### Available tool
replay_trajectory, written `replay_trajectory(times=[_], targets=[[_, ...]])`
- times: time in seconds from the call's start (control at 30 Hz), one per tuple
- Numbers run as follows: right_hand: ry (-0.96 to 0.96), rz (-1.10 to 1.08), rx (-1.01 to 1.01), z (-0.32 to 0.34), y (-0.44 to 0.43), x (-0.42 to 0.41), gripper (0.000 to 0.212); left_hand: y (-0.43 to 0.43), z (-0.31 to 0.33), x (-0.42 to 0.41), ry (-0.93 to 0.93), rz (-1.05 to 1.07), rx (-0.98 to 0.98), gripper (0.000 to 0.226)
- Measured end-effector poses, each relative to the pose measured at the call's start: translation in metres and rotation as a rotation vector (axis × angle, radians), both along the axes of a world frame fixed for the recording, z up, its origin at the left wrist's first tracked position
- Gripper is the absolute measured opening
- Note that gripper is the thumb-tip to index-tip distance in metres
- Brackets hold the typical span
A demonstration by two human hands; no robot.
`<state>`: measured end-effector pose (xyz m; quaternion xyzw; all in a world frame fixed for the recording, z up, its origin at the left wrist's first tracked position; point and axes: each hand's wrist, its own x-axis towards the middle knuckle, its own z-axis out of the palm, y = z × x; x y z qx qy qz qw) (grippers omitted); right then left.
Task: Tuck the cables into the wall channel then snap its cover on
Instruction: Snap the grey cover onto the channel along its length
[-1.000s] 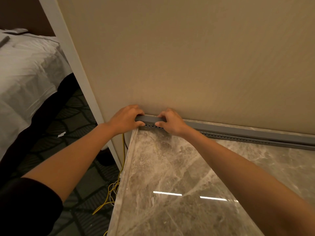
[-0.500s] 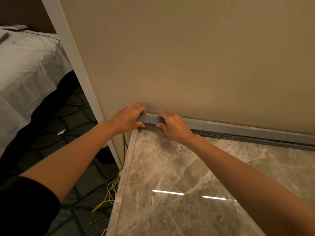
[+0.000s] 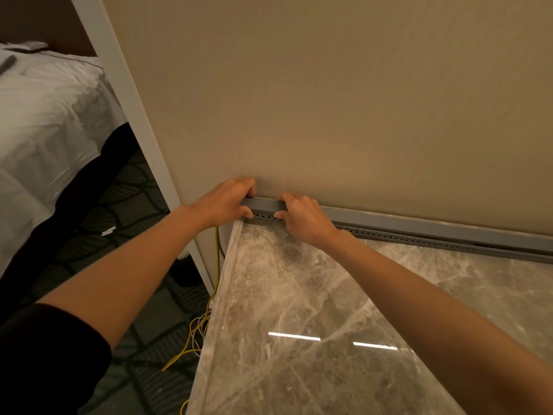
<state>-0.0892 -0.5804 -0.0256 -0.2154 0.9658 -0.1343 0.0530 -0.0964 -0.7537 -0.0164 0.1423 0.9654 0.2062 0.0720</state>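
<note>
A long grey wall channel (image 3: 419,238) with a row of small slots runs along the foot of the beige wall, at the back of the marble top. Its grey cover (image 3: 404,223) lies along the top of the channel. My left hand (image 3: 224,202) grips the channel's left end, fingers over the top and thumb on the front. My right hand (image 3: 302,217) presses on the cover just to the right, fingers curled over its top. A yellow cable (image 3: 216,265) hangs from below my left hand down the counter's side. Cables inside the channel are hidden.
The polished marble top (image 3: 329,324) fills the lower right. Loose yellow and pale cables (image 3: 194,339) pile on the patterned dark carpet (image 3: 119,211) at its left edge. A white door frame (image 3: 134,115) and a bed with white sheets (image 3: 42,124) stand to the left.
Both hands stay at the channel's left end. My right hand has shifted slightly right and its fingers have curled more over the cover's top.
</note>
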Motion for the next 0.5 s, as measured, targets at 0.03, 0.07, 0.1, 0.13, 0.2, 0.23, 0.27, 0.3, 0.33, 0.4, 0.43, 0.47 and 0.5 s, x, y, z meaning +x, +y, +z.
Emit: replay_trajectory(times=[0.03,0.07,0.1,0.13,0.2,0.23,0.27,0.3,0.33,0.4,0.43,0.47,0.5], targets=[[-0.007,-0.006,-0.009,0.0,0.0,-0.001,0.029,0.0,0.0,-0.001,-0.006,-0.007,-0.004,0.029],[-0.014,-0.013,-0.024,-0.001,0.0,-0.002,0.03,0.001,0.0,-0.001,-0.011,-0.011,-0.006,0.028],[-0.025,-0.023,-0.045,-0.001,0.0,-0.003,0.03,0.001,0.0,-0.002,-0.012,-0.012,-0.01,0.025],[-0.037,-0.036,-0.074,-0.001,0.0,-0.005,0.03,0.002,0.0,-0.003,-0.009,-0.013,-0.021,0.025],[-0.063,-0.064,-0.128,-0.001,0.0,-0.008,0.031,0.002,0.001,-0.006,-0.014,-0.016,-0.064,0.031],[-0.075,-0.072,-0.144,-0.002,0.0,-0.009,0.032,0.003,0.002,-0.007,-0.017,-0.014,-0.08,0.031],[-0.088,-0.079,-0.156,-0.002,0.0,-0.01,0.033,0.003,0.002,-0.008,-0.018,-0.013,-0.093,0.031],[-0.1,-0.086,-0.171,-0.003,0.0,-0.011,0.033,0.003,0.002,-0.009,-0.018,-0.015,-0.104,0.03],[-0.106,-0.093,-0.185,-0.004,0.0,-0.012,0.032,0.003,0.002,-0.009,-0.02,-0.02,-0.113,0.03],[-0.11,-0.093,-0.192,-0.005,0.001,-0.013,0.032,0.004,0.002,-0.009,-0.024,-0.032,-0.13,0.028],[-0.106,-0.088,-0.187,-0.006,0.0,-0.014,0.032,0.004,0.002,-0.009,-0.026,-0.04,-0.143,0.027],[-0.095,-0.079,-0.18,-0.006,0.0,-0.015,0.032,0.004,0.002,-0.01,-0.027,-0.049,-0.16,0.026],[-0.086,-0.069,-0.173,-0.006,0.0,-0.015,0.032,0.004,0.002,-0.01,-0.027,-0.057,-0.177,0.025]])
